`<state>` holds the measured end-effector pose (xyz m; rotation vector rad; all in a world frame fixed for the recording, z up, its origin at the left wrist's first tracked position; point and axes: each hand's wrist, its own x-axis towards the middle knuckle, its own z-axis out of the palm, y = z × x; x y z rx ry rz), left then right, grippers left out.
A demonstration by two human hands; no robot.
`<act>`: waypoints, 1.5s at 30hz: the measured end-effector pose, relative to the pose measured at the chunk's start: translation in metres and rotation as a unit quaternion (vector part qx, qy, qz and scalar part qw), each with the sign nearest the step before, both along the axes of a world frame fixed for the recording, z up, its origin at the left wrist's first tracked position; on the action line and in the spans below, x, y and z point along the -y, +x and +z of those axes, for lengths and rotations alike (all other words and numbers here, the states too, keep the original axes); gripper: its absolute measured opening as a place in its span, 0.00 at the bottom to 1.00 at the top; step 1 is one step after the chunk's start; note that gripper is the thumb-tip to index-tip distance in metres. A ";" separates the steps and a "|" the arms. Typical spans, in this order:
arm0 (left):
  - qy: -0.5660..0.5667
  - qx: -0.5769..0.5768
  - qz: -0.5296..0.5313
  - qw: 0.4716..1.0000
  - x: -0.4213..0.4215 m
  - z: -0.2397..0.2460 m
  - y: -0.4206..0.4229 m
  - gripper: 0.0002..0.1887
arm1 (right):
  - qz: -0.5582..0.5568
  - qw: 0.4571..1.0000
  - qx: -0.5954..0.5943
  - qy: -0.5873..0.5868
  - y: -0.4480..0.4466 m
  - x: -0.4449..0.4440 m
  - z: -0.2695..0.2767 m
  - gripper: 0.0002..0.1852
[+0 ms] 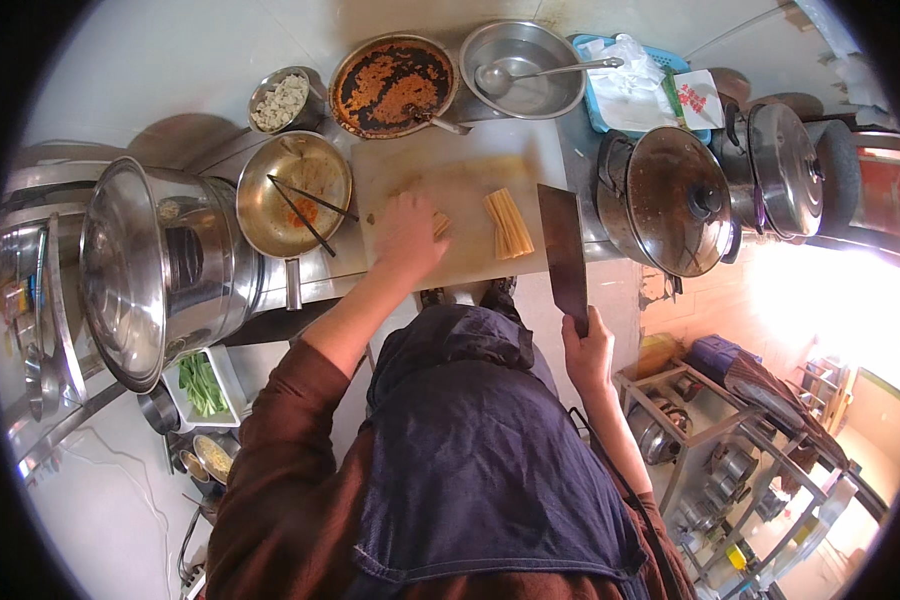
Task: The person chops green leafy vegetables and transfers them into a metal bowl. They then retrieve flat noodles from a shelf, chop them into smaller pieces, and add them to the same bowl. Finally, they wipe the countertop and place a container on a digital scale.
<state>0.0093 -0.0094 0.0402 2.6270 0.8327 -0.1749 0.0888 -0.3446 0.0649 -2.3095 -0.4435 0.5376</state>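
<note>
On a pale cutting board point(457, 146) lies a bundle of yellowish sticks point(508, 225), side by side, right of the middle. My left hand point(409, 232) is over the board's left part, slightly blurred, with its fingers curled down. Short yellowish pieces point(441, 223) show beside its fingers; whether it grips any of them is hidden. My right hand point(591, 346) is closed around the handle of a cleaver point(564, 247). The cleaver's broad dark blade points away from me and overlaps the board's right edge in the view.
A frying pan point(281, 161) with dark chopsticks point(304, 214) stands left of the board. Behind are a bowl of white crumbly food point(281, 103), a pan of reddish paste point(401, 86) and a steel bowl point(521, 56) with a ladle. Lidded pots point(675, 202) stand right, a large steel pot point(195, 255) left.
</note>
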 end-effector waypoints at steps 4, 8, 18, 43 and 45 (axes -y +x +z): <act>0.082 -0.014 -0.013 0.996 0.004 -0.024 -0.020 0.34 | 0.001 1.000 -0.023 0.019 0.001 -0.007 0.004 0.09; -0.069 0.030 0.081 0.994 0.026 -0.040 0.006 0.29 | 0.000 0.999 -0.040 0.022 0.004 -0.009 0.005 0.09; -0.499 0.129 0.401 0.757 0.038 -0.055 0.047 0.18 | -0.049 0.995 -0.084 0.021 -0.004 0.003 -0.004 0.09; -0.084 0.180 -0.123 0.972 -0.006 -0.038 -0.062 0.15 | 0.146 0.981 -0.077 -0.106 -0.065 -0.043 0.046 0.11; -0.089 0.195 -0.118 0.970 -0.007 -0.045 -0.063 0.11 | 0.140 0.980 -0.087 -0.110 -0.070 -0.048 0.049 0.11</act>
